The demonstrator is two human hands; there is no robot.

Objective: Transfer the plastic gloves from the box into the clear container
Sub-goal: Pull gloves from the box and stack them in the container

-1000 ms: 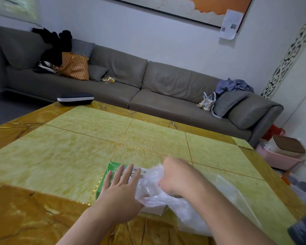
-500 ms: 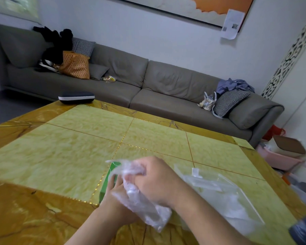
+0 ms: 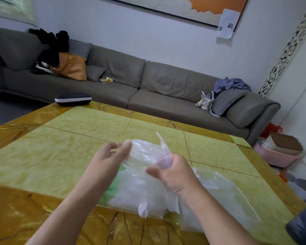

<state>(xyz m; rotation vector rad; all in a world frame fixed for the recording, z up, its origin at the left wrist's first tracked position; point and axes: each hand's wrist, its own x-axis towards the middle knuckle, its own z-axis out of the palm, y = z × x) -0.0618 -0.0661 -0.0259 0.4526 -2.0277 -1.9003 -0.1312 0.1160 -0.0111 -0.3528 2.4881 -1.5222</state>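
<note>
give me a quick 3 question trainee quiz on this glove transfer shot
1. True or false: the plastic gloves are held by both hands.
2. Which side of the green box does the clear container lie on? A) the person's left B) the person's right C) on top of it
3. Fill in: the dark case sits at the table's far ____ corner.

Key:
1. True: left hand touches the bundle's edge with its fingertips, right hand grips it.
2. B
3. left
</note>
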